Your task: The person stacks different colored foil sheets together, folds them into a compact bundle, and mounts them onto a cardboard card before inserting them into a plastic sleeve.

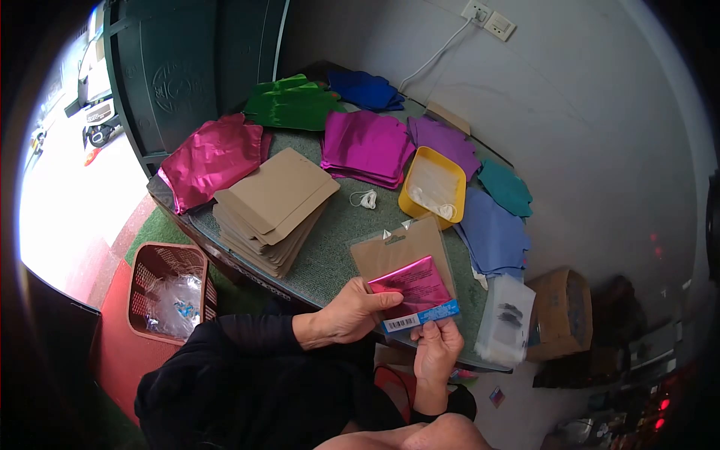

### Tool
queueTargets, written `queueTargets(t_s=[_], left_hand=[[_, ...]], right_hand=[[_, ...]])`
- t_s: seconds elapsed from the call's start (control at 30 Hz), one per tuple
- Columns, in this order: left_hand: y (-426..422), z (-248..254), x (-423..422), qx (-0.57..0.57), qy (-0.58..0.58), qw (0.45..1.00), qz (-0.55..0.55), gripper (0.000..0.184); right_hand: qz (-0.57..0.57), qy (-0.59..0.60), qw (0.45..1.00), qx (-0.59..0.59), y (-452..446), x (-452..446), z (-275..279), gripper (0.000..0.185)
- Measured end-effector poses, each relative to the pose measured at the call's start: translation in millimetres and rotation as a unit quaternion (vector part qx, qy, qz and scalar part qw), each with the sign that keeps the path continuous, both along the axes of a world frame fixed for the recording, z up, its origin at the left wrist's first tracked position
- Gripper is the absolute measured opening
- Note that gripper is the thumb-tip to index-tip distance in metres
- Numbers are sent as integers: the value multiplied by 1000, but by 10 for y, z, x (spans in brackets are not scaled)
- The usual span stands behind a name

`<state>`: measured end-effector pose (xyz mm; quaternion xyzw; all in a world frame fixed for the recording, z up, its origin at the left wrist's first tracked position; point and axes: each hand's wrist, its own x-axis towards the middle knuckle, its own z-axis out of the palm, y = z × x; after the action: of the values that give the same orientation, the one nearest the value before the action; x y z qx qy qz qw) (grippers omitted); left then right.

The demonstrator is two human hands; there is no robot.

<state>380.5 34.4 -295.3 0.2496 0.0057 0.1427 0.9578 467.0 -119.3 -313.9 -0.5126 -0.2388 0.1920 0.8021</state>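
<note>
My left hand (349, 311) pinches the left edge of a shiny pink packet (411, 289), its thumb lying on the front. My right hand (437, 349) grips the packet's bottom edge at a blue barcode strip (421, 316). Behind the packet is a clear bag with a brown card (375, 259) and a hang hole; whether the packet is inside the bag I cannot tell. A stack of folded brown cardboard (281, 195) lies left of my hands. Beyond them sit a small bundle of white cord (364, 199) and a yellow tub (405, 199) holding clear bags and white cord.
Piles of pink (217, 161), green (292, 103), magenta (367, 146) and blue (491, 232) sheets ring the green-topped table (330, 232). Clear bags (506, 319) lie at its right edge by a carton (562, 311). A brown basket (136, 292) stands lower left.
</note>
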Motion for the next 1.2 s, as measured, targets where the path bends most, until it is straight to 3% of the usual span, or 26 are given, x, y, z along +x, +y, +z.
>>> queueTargets(t_s=[0.27, 0.37, 0.43, 0.5, 0.53, 0.57, 0.6, 0.63, 0.7, 0.73, 0.77, 0.83, 0.87, 0.9, 0.93, 1.0, 1.07, 1.2], left_hand=[[-25, -39, 39, 10, 15, 1000, 9, 30], [148, 53, 50, 55, 43, 998, -6, 28], [313, 141, 79, 95, 58, 994, -4, 32], [481, 172, 144, 143, 63, 987, -24, 33], [601, 192, 154, 193, 87, 975, -60, 52], [619, 99, 164, 193, 91, 975, -62, 52], [650, -42, 210, 449, 155, 866, 157, 61], [664, -125, 231, 648, 198, 645, 353, 71], [631, 142, 86, 735, 193, 478, 439, 86], [626, 215, 12, 755, 166, 467, 430, 71], [636, 208, -28, 755, 166, 469, 426, 71], [643, 183, -97, 873, 92, 410, 249, 59], [627, 199, -127, 901, 77, 384, 188, 50], [619, 171, -140, 901, 75, 384, 190, 50], [618, 127, -145, 907, 69, 379, 170, 53], [619, 9, -159, 913, 60, 377, 146, 56], [627, -111, -180, 913, 94, 370, 143, 63], [595, -133, -198, 918, 100, 345, 166, 65]], right_hand=[[-35, 4, 999, 5, 43, -46, -19, 5], [-7, -14, 997, -79, -4, 8, 55, 8], [60, -17, 990, -123, -32, 92, 150, 13], [48, -39, 992, -110, 14, 135, 303, 27], [42, -46, 991, -119, 9, 168, 324, 32], [50, -52, 990, -119, 9, 191, 307, 35], [49, -48, 990, -120, -16, 207, 315, 35], [55, -106, 974, -191, -53, 225, 331, 33], [61, -157, 950, -264, -110, 259, 325, 30], [25, -171, 944, -281, -125, 282, 314, 27], [-11, -187, 936, -298, -141, 302, 303, 25], [-16, -206, 928, -309, -150, 317, 294, 23], [-19, -281, 904, -321, -132, 304, 300, 23], [-23, -354, 875, -331, -103, 291, 309, 23], [-25, -356, 874, -329, -52, 280, 331, 23], [-36, -536, 778, -327, 43, 229, 364, 26], [-12, -528, 773, -351, 103, 187, 327, 34], [4, -590, 714, -376, 253, 139, 310, 42]])
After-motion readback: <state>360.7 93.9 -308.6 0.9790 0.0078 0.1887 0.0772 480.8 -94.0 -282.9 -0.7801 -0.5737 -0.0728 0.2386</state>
